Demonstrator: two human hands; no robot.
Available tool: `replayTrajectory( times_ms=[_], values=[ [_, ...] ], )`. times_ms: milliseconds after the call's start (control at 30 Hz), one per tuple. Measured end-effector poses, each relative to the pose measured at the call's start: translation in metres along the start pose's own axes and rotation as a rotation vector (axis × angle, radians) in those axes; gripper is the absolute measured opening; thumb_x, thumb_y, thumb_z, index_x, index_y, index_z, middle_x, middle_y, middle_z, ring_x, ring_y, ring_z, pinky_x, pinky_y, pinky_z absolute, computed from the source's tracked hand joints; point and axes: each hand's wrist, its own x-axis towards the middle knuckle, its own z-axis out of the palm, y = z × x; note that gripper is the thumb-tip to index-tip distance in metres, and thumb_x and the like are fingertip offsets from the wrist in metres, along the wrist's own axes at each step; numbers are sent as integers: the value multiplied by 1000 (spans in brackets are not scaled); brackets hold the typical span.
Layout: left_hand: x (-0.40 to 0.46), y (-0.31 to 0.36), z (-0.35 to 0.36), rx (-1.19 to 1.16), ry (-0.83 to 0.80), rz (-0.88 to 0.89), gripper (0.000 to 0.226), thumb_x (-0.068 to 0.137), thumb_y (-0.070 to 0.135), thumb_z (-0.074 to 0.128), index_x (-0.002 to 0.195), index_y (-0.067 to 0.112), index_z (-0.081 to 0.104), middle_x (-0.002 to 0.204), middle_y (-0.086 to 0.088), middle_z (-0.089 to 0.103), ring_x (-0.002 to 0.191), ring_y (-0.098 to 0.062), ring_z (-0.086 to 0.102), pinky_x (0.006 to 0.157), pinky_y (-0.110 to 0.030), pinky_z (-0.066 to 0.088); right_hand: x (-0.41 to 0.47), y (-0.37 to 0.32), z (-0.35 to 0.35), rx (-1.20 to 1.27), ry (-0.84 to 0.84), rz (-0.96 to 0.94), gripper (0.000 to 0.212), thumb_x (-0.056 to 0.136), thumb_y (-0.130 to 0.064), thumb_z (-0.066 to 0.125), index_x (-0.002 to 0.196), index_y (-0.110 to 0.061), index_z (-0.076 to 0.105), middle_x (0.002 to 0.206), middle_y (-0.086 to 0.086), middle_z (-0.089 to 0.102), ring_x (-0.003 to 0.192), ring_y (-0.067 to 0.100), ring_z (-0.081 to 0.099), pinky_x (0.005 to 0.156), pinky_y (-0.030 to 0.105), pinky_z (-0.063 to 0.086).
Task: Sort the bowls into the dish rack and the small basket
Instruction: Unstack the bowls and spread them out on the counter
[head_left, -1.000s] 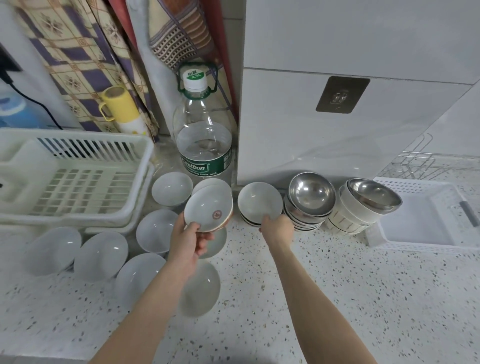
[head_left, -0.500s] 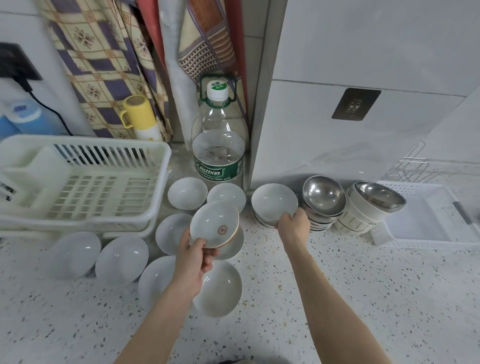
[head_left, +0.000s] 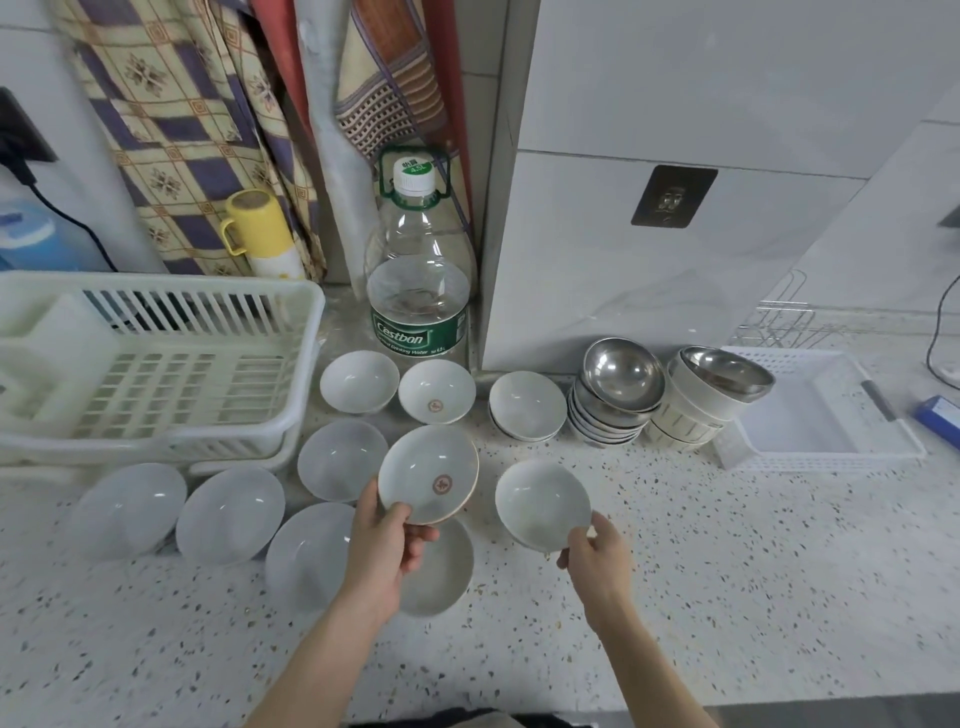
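Both hands are loaded at the centre of the frame. The left hand (head_left: 387, 540) pinches the near rim of a white bowl with a red emblem (head_left: 428, 474), thumb inside and fingers beneath; the right hand (head_left: 595, 548) holds a plain white bowl (head_left: 543, 504) the same way by its lower right edge. Both bowls are tilted and lifted above the speckled table (head_left: 727, 571). The dish rack (head_left: 156, 364) sits at left, the small basket (head_left: 821, 410) at right, both without bowls. A rim pinch on glazed ware looks weak: a bowl could slip onto the loose bowls (head_left: 228, 514) below, or the two could knock together.
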Motion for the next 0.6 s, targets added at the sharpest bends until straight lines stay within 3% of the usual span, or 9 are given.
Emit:
replayTrajectory(
  times_ms=[100, 267, 600],
  values=[
    [-5, -6, -5, 14, 4, -3, 45, 94, -1, 42, 110, 38, 57, 59, -9, 67, 43, -12, 53, 35, -21, 30, 2, 7, 2, -51, -19, 11, 42, 95, -6, 41, 135, -12, 52, 59, 6, 62, 39, 0, 51, 36, 16, 35],
    [-14, -14, -15, 53, 8, 2, 48, 95, 0, 41, 112, 42, 56, 57, -12, 66, 40, -11, 51, 34, -20, 30, 9, 2, 8, -85, -53, 38, 47, 95, -10, 39, 141, -16, 44, 67, 7, 66, 62, 13, 62, 47, 24, 44],
    [-32, -28, -28, 97, 8, -23, 48, 97, 1, 42, 112, 44, 55, 60, -14, 67, 41, -12, 50, 36, -21, 31, 18, -5, 21, -70, -76, 48, 46, 95, -8, 37, 141, -14, 43, 78, 14, 66, 64, 16, 61, 51, 28, 47]
  ],
)
